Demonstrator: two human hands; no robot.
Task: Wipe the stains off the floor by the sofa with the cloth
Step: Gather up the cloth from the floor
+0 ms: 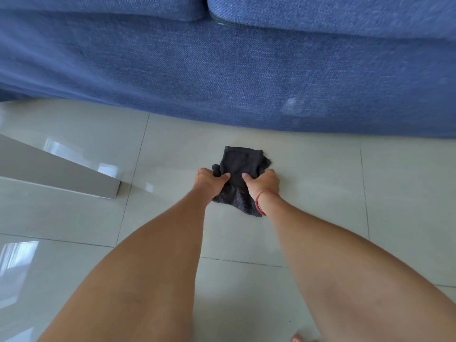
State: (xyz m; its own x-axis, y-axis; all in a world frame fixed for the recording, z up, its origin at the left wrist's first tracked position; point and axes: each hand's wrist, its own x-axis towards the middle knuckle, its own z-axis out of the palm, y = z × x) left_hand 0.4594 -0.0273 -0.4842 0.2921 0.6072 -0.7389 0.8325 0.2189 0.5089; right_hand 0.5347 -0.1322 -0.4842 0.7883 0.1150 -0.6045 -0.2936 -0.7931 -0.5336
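Dark grey terry cloth, kind of bunched up, sits flat on the pale glossy tile floor just in front of the blue sofa, near its bottom edge but not touching it. Both hands are on the near half of the cloth: the left hand is curled around its left edge with the thumb lying on top and a bit of fabric poking out above the knuckles, and the right hand is clamped over the right side, thumb on top too, fingers wrapped down the outer edge. So both are closed on the cloth and pressing it to the tile, thumbs pointing at each other with a strip of fabric between them. There's a red string bracelet on the right wrist. A fuzzier corner of the cloth trails back between the two forearms. Off to the left a white table leg angles down onto the floor, well apart from the cloth. Dark grout lines cross the tiles, and I can't really make out any stains near the cloth, the floor's too shiny
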